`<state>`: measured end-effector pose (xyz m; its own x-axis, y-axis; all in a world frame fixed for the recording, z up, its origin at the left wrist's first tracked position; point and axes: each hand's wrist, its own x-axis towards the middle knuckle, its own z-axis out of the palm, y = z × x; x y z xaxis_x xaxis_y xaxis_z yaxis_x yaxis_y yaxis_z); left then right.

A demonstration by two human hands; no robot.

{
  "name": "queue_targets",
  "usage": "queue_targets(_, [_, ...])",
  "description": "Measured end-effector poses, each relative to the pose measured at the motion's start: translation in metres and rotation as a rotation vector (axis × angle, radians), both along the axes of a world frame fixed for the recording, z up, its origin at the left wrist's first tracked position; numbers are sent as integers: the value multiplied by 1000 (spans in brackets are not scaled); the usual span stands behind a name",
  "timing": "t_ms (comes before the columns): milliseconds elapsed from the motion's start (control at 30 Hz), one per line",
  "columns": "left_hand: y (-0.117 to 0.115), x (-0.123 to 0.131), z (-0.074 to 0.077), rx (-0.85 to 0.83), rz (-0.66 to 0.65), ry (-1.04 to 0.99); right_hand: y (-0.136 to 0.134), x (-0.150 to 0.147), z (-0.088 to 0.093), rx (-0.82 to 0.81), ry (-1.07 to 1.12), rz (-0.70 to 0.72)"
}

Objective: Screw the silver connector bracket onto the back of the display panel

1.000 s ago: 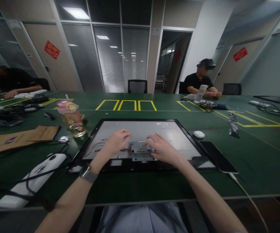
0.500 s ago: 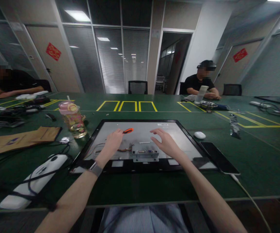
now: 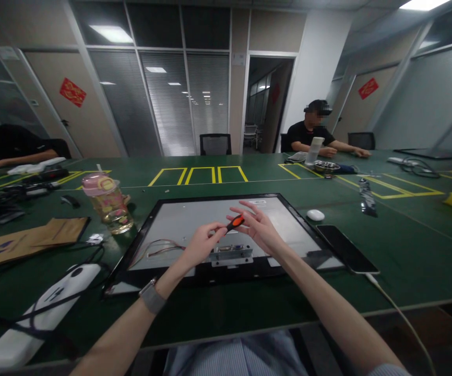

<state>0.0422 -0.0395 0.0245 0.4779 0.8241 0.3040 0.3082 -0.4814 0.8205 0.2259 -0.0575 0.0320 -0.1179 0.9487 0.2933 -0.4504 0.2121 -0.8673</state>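
A screwdriver [image 3: 235,223] with an orange and black handle is pinched in my left hand [image 3: 203,244]; its shaft is hidden by the fingers. My right hand [image 3: 260,228] is open at the handle's orange end, fingers spread, and seems to touch it. Beneath both hands lies a flat display panel [image 3: 171,219] with a grey back and black frame. A metal bracket with connector ports [image 3: 232,254] stands near the panel's front edge, just below my hands. Thin wires [image 3: 163,245] run across the panel's left part, partly behind my left hand.
Left of the panel are a pink-lidded cup [image 3: 106,201], a paper bag [image 3: 34,237] and a white power strip [image 3: 42,313] with black cables. To the right lie a white earbud case [image 3: 316,215] and a phone [image 3: 347,248] on a cable. Two people sit across the table.
My left hand has moved right with the screwdriver, bringing its handle to my right hand. The view has shifted slightly. The person at the right has stretched one arm out along the table.
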Motion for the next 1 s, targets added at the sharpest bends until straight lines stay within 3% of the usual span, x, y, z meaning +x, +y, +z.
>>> queue_targets(100, [1,2,-1,-146,-7,-79,-1,-1,2,35,-28,63])
queue_targets(167, [3,2,-2,-251,-22,-128,2,0,2,37,-28,20])
queue_targets(233, [7,-3,-2,-304,-8,-183,5,6,3,49,23,-116])
queue_targets(333, [19,-19,-1,-189,59,-170,11,25,8,97,72,-368])
queue_targets(433, [29,-39,-2,-91,23,45,11,44,16,157,-45,-592])
queue_targets(533, [33,-49,-7,-133,-90,270,6,49,19,267,-221,-737])
queue_targets(667, [30,-49,-14,-168,-244,391,-2,35,10,400,-368,-743])
queue_targets(1000, [31,-48,-20,-155,-244,406,-7,21,2,547,-561,-769])
